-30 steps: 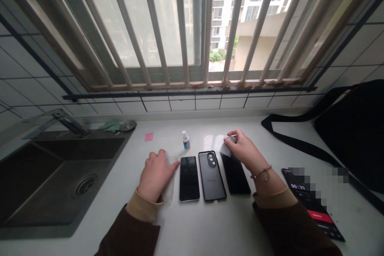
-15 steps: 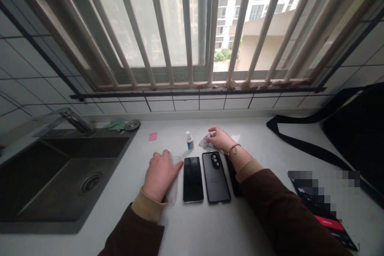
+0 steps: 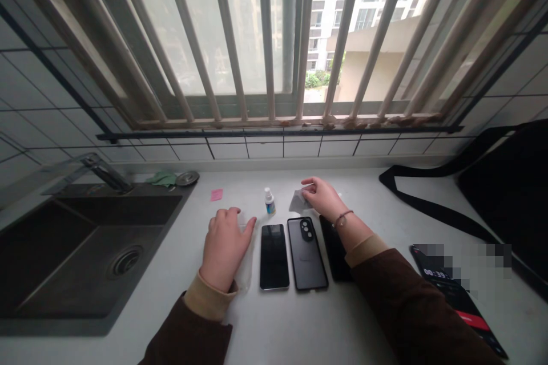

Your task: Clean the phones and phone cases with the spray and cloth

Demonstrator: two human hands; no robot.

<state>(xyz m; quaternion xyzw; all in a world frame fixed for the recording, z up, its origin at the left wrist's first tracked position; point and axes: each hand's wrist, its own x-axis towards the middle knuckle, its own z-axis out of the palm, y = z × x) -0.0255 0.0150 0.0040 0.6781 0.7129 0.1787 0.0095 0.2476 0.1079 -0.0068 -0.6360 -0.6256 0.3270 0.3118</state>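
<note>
My left hand (image 3: 224, 244) rests palm down on a clear phone case (image 3: 245, 271) lying on the white counter (image 3: 299, 325). To its right lie a phone (image 3: 274, 255) with its dark screen up, a black phone case (image 3: 306, 252) showing a camera cutout, and a dark flat panel (image 3: 334, 251) partly hidden under my right forearm. My right hand (image 3: 322, 198) pinches a small grey wipe (image 3: 296, 201) just beyond the black case. A small white spray bottle (image 3: 269, 201) stands left of the wipe.
A dark sink (image 3: 85, 251) with a tap (image 3: 107, 173) fills the left. A pink sticky note (image 3: 216, 194), green cloth (image 3: 161, 178) and drain plug (image 3: 187, 178) lie behind. A black bag (image 3: 505, 182) sits at the right, another phone (image 3: 458, 296) near the front right. Barred window behind.
My right hand carried the wipe from above the dark panel leftward to beside the spray bottle, then drew back slightly right. My left hand stayed on the clear case.
</note>
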